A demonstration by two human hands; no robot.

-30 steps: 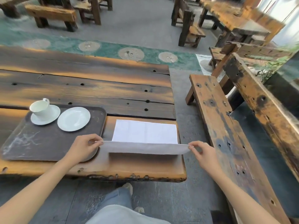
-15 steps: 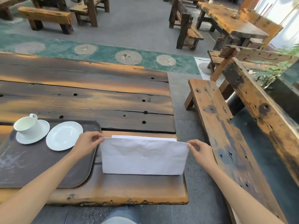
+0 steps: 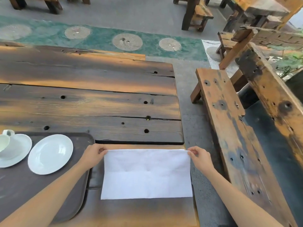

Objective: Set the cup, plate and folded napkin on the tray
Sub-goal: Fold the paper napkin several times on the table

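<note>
White napkin (image 3: 146, 173), pinched at its far corners by left grip (image 3: 93, 155) and right grip (image 3: 200, 158), needs edges matched before creasing flat.

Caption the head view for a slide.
Both hands, left and right, pinch napkin corners beside tray holding cup and plate.

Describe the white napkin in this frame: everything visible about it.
The napkin is a plain white rectangle, cloth or thick paper by its look, with faint horizontal and vertical creases. It lies flat on the wooden table, wider than deep, just right of the tray and not on it. The left hand pinches its far left corner, the right hand its far right corner.
</note>
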